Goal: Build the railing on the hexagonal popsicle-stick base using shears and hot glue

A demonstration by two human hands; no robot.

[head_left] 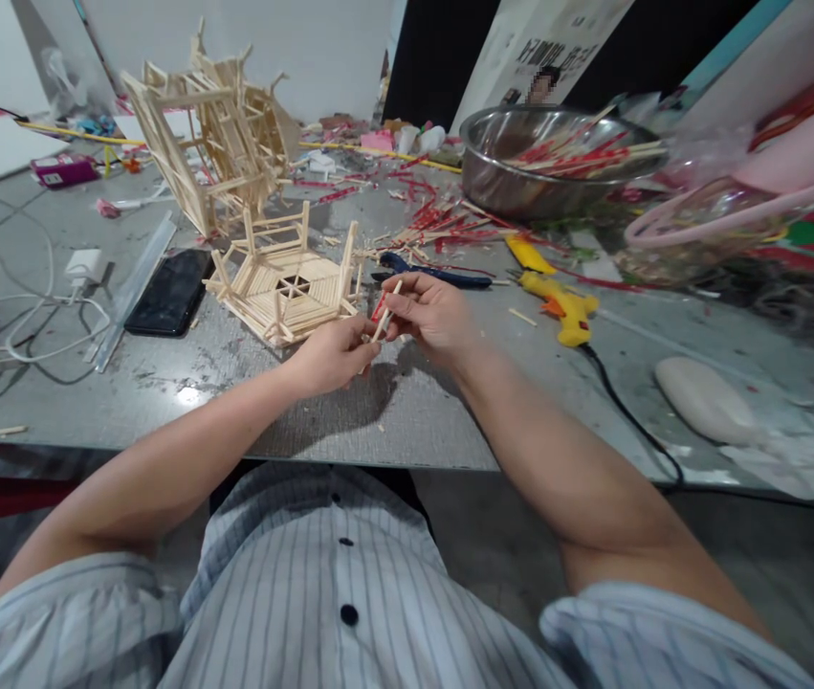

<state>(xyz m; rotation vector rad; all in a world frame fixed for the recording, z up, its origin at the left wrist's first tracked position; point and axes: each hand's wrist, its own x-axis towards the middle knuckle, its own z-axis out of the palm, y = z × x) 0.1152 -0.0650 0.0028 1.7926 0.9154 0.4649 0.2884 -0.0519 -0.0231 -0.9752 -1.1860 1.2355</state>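
A short wooden stick (380,328) is pinched between both hands near the table's front edge. My left hand (335,356) has its thumb and fingers closed at the stick's lower end. My right hand (429,311) grips it higher up, fingers bent around it. A small red piece (379,306) shows between the hands; what it is, I cannot tell. Just beyond my left hand lies a hexagonal frame of wooden sticks (320,277), with short posts standing at its corners. Blue-handled pliers (464,279) lie behind my right hand, partly hidden by it.
Behind the frame stands a taller stick structure (224,134). A black phone (168,292) and white charger (86,270) lie left. On the right are a yellow glue gun (561,304) with its cord, a steel bowl (499,187) of sticks and a white mouse-like object (704,397).
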